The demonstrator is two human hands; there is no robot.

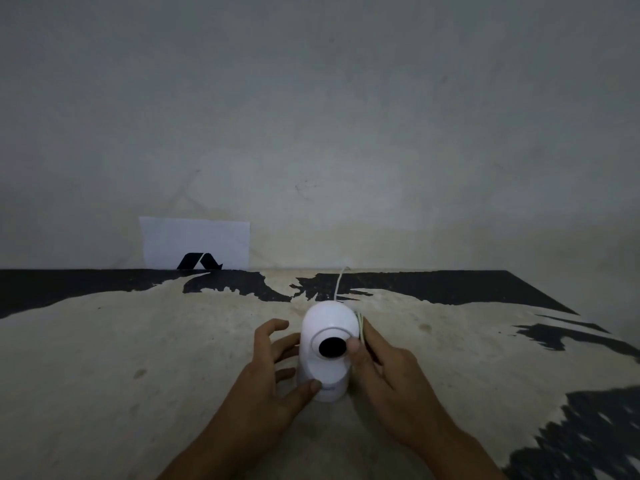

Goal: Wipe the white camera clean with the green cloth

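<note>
- Two tones mark the surface point(145, 341): rough pale cream with ragged black patches, flat and matte, the camera standing near its middle.
- The left hand point(266, 379) curls loosely round the camera's left side, thumb tip on the base, fingers spread and mostly off the shell; it steadies rather than grips.
- The right hand point(388, 368) sits against the camera's right side, thumb by the lens, pinching a thin sliver of cloth point(361, 327) against the shell.
- The camera point(329, 348) is smooth, glossy white plastic, domed, with a round black lens facing up; a thin white cord runs behind it.
- Risk: the slick, top-heavy body could tip under sideways rubbing, since the left hold is light; the cord could snag.
</note>
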